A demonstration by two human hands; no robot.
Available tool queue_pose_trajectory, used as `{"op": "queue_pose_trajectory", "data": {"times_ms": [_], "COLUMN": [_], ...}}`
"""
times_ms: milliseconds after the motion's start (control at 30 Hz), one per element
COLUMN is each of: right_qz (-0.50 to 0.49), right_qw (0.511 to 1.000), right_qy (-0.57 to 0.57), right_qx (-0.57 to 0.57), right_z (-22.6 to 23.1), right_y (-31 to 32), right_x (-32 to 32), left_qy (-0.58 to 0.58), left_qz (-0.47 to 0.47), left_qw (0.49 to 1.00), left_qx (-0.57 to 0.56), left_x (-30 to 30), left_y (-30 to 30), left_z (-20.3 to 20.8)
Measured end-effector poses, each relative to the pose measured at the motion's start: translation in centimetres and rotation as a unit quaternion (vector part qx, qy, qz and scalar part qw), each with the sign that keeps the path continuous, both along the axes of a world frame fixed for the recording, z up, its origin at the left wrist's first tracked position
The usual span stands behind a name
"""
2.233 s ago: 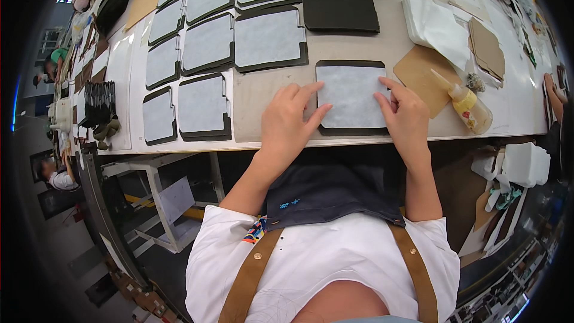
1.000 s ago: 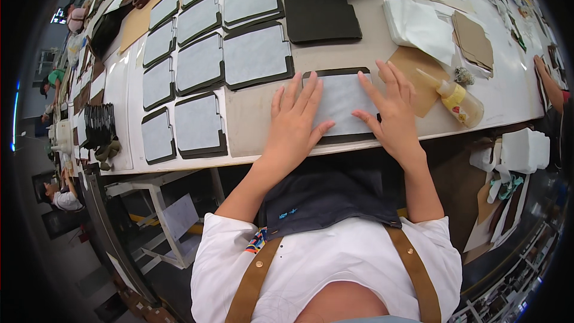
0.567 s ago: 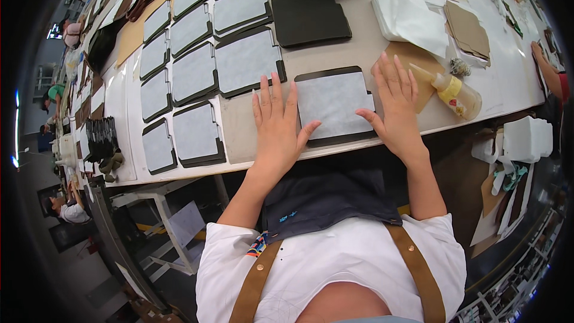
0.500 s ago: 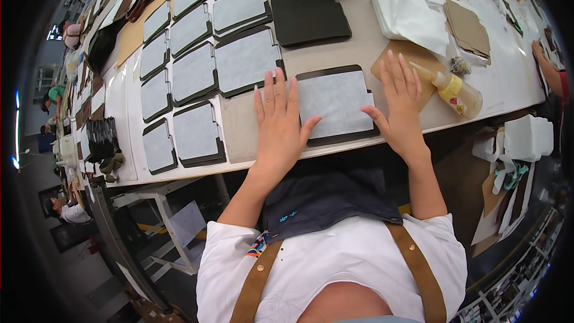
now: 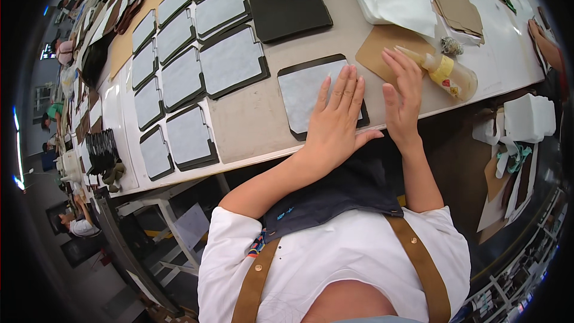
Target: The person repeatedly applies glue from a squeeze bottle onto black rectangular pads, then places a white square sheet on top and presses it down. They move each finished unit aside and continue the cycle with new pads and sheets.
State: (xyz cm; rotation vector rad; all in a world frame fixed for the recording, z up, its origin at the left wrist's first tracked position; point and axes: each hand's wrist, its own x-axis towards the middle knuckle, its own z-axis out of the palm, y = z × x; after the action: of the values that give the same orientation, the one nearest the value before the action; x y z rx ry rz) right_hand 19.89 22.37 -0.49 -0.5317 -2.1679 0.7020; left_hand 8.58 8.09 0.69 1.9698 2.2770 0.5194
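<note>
In front of me a black panel [image 5: 299,93] with a pale grey sheet on its face lies near the table's front edge. My left hand [image 5: 336,116] rests flat over its right part, fingers stretched and thumb out, hiding some of the sheet. My right hand [image 5: 403,98] is just right of the panel at the table edge, holding nothing, its fingers loosely extended and thumb apart. Closest to its fingertips are a tan board [image 5: 382,48] and a squeeze bottle [image 5: 451,78] with a yellow band, lying on its side with the nozzle toward the hand.
Rows of similar grey-faced panels [image 5: 233,63] cover the table's left side. A plain black panel stack [image 5: 290,12] lies farther back. White sheets [image 5: 394,3] and brown pieces [image 5: 457,9] lie at the back right. Another person's arm [image 5: 544,45] shows at the far right.
My left hand has moved right, from the panel's left edge onto its right part. The right hand has come off the panel's right edge, its fingers now more bent.
</note>
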Motion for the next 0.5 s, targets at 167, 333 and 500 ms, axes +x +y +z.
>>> {"op": "queue_pose_trajectory", "data": {"times_ms": [167, 333, 500], "right_qz": [0.023, 0.195, 0.274], "right_qw": [1.0, 0.977, 0.95], "right_qy": [0.017, -0.072, -0.124], "right_qx": [0.004, 0.045, 0.083], "right_z": [0.0, 1.4, 1.4], "right_y": [0.1, -1.3, -2.6], "right_x": [0.4, 1.7, 3.0], "left_qy": [-0.047, -0.181, -0.212], "left_qz": [-0.062, -0.053, -0.006], "left_qw": [0.996, 0.982, 0.977], "left_qx": [-0.033, -0.014, 0.028], "left_x": [0.3, -1.7, -3.5], "left_y": [-2.1, -6.5, -10.0], "left_z": [1.2, 1.9, 1.9]}}
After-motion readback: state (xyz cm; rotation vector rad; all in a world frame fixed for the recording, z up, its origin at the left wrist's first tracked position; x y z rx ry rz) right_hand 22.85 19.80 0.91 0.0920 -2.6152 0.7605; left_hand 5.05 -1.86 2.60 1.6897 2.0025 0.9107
